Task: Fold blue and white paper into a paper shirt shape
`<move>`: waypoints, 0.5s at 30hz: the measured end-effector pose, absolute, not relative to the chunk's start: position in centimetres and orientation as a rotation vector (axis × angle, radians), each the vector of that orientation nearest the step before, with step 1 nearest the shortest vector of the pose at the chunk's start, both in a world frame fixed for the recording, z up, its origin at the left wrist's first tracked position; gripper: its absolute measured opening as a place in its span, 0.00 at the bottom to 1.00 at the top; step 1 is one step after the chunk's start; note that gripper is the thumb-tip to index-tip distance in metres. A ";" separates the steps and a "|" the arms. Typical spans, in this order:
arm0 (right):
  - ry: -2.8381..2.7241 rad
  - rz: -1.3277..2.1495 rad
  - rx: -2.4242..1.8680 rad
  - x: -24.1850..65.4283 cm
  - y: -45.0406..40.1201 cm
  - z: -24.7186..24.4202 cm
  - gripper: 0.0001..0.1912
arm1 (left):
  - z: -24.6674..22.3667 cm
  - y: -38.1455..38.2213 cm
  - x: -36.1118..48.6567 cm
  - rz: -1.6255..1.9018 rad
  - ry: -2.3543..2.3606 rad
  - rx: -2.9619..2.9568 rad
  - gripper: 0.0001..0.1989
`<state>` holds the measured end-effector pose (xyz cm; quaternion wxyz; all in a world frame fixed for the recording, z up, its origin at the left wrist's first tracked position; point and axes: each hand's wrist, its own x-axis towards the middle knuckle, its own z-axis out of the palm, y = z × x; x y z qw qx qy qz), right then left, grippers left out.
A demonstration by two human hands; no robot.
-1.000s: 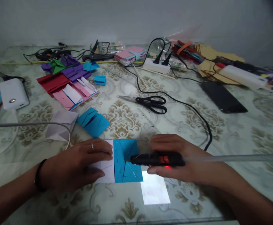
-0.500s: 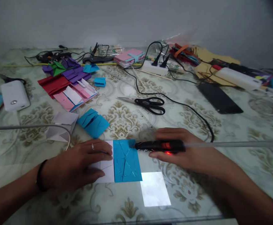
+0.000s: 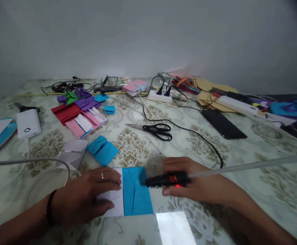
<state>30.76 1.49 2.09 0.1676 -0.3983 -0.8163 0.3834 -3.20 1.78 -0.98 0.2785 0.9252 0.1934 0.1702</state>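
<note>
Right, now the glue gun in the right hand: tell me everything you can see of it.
The glue gun looks like black plastic, with an orange-red part and a small red light glowing on it. It lies across the fingers of the right hand, nozzle to the left, by the right edge of the blue paper; whether the tip touches is unclear. A long, translucent whitish stick runs from its rear to the right. The hand hides part of the body.

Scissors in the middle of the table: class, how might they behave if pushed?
The scissors would probably slide rather than roll, lying flat on a shiny table. Their metal blades look stiff. The open handle loops could catch a fingertip.
</note>
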 end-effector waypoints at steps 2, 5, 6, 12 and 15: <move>-2.311 1.084 -1.123 31.0 1.3 2.2 0.21 | -0.8 1.6 -3.2 0.513 0.507 2.467 0.21; -2.225 0.882 -1.261 31.8 1.2 2.4 0.21 | -0.5 1.4 -3.3 0.632 0.608 2.444 0.18; -2.174 0.779 -1.361 32.2 1.4 2.4 0.20 | -0.6 1.4 -3.4 0.678 0.690 2.451 0.16; -2.046 0.436 -1.688 35.5 4.3 1.5 0.15 | -2.1 3.5 -4.3 0.926 1.370 2.558 0.18; -1.972 0.297 -1.790 38.1 5.5 0.3 0.11 | -3.2 4.4 -4.8 0.868 1.522 2.614 0.24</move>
